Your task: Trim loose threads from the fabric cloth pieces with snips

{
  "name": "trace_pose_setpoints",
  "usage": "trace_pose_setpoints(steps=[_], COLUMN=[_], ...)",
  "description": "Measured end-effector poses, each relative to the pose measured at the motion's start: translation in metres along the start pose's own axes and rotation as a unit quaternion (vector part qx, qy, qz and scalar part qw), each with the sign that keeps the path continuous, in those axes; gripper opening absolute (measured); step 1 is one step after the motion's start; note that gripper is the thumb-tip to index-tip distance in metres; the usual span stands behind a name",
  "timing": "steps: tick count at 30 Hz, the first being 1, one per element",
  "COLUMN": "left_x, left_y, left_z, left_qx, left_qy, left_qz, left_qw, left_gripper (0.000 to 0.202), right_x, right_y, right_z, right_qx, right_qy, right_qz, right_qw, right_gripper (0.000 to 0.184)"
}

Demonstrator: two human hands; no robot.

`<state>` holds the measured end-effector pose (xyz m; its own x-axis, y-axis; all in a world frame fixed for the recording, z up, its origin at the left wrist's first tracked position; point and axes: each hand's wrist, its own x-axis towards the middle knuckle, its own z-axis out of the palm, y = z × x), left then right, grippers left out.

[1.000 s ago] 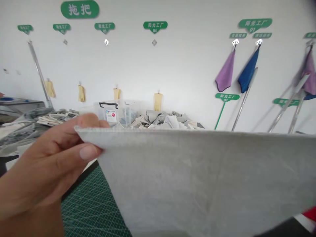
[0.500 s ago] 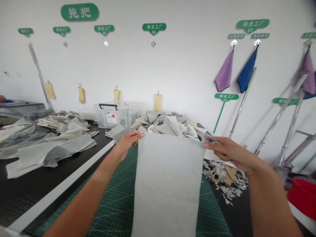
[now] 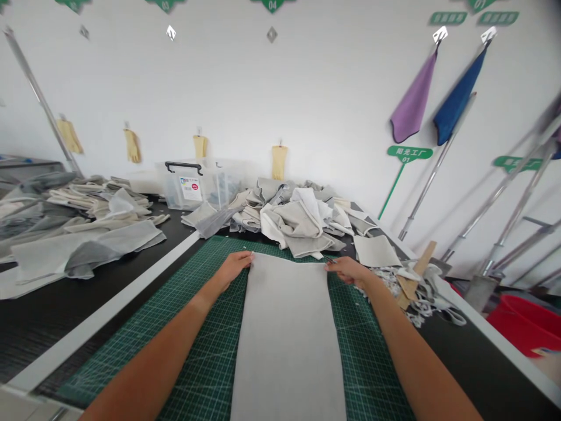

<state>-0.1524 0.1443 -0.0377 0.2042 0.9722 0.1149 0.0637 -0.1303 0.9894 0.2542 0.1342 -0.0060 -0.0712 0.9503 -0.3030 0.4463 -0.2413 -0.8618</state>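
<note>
A long pale grey cloth [image 3: 287,333] lies flat on the green cutting mat [image 3: 205,345], running from the near edge to the far side. My left hand [image 3: 234,266] pinches its far left corner, fingers closed on the fabric. My right hand [image 3: 346,270] grips the far right corner the same way. Both arms are stretched forward over the mat.
A heap of grey and white cloth pieces [image 3: 293,219] lies just beyond the mat. More stacked fabric [image 3: 74,228] covers the left table. A clear lidded box [image 3: 190,184] stands at the back. Scraps and a wooden piece [image 3: 414,280] lie right; a red bucket [image 3: 526,321] sits lower right.
The cloth was held up close in front of me, then carried forward and lowered. It now lies flat on the mat with both hands at its far corners.
</note>
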Motion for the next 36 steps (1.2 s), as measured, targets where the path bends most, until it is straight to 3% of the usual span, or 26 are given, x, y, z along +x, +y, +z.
trace_pose_setpoints(steps=[3,9,12,15,19,24,27,32,36], left_x=[0.0,0.002,0.003,0.002,-0.001,-0.001,0.0,-0.005,-0.006], left_y=[-0.002,-0.006,-0.008,-0.008,-0.007,-0.01,-0.011,-0.004,0.001], left_z=[-0.001,0.007,0.007,0.006,0.005,0.009,0.012,0.015,0.015], left_qx=[0.005,0.046,0.05,0.061,0.068,0.099,0.099,0.126,0.146], left_qy=[0.011,0.1,0.087,0.066,0.064,0.078,0.083,0.077,0.073], left_qz=[0.0,0.024,0.035,0.045,0.067,0.098,0.093,0.104,0.121], left_qw=[1.0,0.994,0.994,0.995,0.993,0.987,0.987,0.984,0.979], left_gripper=[0.042,0.041,0.041,0.042,0.041,0.034,0.034,0.036,0.033], right_x=[0.007,0.004,0.0,-0.005,-0.013,-0.017,-0.008,0.019,0.03], right_y=[0.01,0.0,-0.014,-0.033,-0.061,-0.092,-0.104,-0.094,-0.072], right_z=[-0.003,-0.011,-0.009,0.003,0.038,0.1,0.136,0.188,0.209], right_qx=[0.048,0.095,0.106,0.107,0.099,0.059,0.022,-0.019,-0.029], right_qy=[-0.002,0.122,0.151,0.137,0.096,0.006,-0.015,0.06,0.128], right_qz=[0.041,0.028,-0.001,-0.031,-0.081,-0.143,-0.201,-0.279,-0.284], right_qw=[0.998,0.988,0.983,0.984,0.987,0.988,0.979,0.958,0.95], right_gripper=[0.033,0.039,0.038,0.034,0.032,0.033,0.036,0.033,0.033])
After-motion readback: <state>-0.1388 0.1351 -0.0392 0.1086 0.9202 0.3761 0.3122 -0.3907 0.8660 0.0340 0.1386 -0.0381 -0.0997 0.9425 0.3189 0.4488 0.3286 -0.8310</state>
